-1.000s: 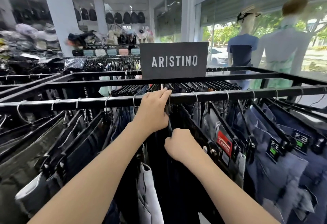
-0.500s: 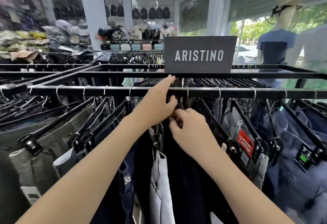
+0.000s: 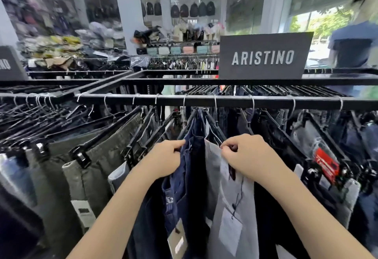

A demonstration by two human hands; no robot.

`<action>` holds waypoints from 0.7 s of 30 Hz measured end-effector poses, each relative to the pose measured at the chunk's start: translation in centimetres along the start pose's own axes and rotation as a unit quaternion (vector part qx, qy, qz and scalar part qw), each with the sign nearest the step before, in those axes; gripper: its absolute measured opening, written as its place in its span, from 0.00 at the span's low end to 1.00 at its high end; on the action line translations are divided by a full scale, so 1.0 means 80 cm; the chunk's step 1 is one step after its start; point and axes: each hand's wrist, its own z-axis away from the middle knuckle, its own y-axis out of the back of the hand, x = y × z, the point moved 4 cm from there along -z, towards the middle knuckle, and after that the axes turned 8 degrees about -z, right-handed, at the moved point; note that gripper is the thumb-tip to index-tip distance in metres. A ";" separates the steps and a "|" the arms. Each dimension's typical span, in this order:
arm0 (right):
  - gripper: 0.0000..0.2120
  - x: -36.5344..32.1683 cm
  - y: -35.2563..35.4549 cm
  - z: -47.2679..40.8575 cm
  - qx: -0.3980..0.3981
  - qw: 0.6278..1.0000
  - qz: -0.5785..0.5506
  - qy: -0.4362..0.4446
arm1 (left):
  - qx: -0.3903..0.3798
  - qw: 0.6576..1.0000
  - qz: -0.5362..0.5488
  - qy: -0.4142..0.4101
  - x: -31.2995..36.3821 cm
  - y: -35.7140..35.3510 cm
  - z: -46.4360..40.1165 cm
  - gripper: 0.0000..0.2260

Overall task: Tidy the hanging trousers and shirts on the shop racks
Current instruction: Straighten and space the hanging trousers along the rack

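Far left: black hangers (image 3: 51, 119) bunched & skewed at mixed angles on the adjoining rail; prob. still to sort; olive trousers (image 3: 98, 168) next, matte brushed cotton w/ clip hangers, spaced fairly even, waistbands slanting down toward camera; look done or near enough.

Centre, on the front rail (image 3: 204, 101), flat black metal bar w/ thin wire hooks over it: work in hand here. Left hand (image 3: 163, 158) curled, fingertips pinching the waistband edge of dark navy jeans (image 3: 184, 177), stiff denim, paper swing tag low down; right hand (image 3: 249, 156) curled too, thumb & forefinger pinching the top edge of light grey trousers (image 3: 231, 207), smooth fine weave, white tag on a dark string; the two pairs hang side by side, touching, their hangers meeting in a peak under the rail; judged as squaring up or spacing this pair, not finished.

Right: more denim, mid-blue & black, one pair w/ a glossy red label (image 3: 326, 163); hooks spread evenly, hang slanted; can't tell if already tidied.

Above: rigid dark sign (image 3: 263, 56) reading ARISTINO, pale block letters.

Overall est.: mid-task; no shirts identifiable on these rails; far racks too blurred to judge.
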 end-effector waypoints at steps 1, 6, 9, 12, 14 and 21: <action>0.13 -0.004 -0.002 0.000 0.009 1.000 0.001 -0.004 | -0.003 1.000 0.003 -0.010 0.003 -0.004 0.000 0.23; 0.15 -0.010 -0.012 -0.006 0.036 0.997 0.060 -0.032 | -0.032 0.998 0.041 -0.024 0.025 -0.007 0.003 0.23; 0.14 -0.022 -0.014 -0.007 0.008 0.992 0.097 -0.077 | -0.079 0.995 0.015 -0.050 0.038 0.007 0.007 0.25; 0.14 -0.069 -0.010 -0.012 0.068 0.977 0.203 -0.017 | -0.008 0.996 0.059 -0.074 0.021 0.060 0.009 0.24; 0.15 -0.112 -0.019 -0.015 0.094 0.986 0.121 0.073 | 0.110 0.991 0.044 -0.064 -0.009 0.102 0.005 0.20; 0.15 -0.124 -0.103 -0.027 -0.117 0.978 0.164 -0.047 | -0.017 0.990 -0.128 -0.057 -0.075 0.095 -0.005 0.18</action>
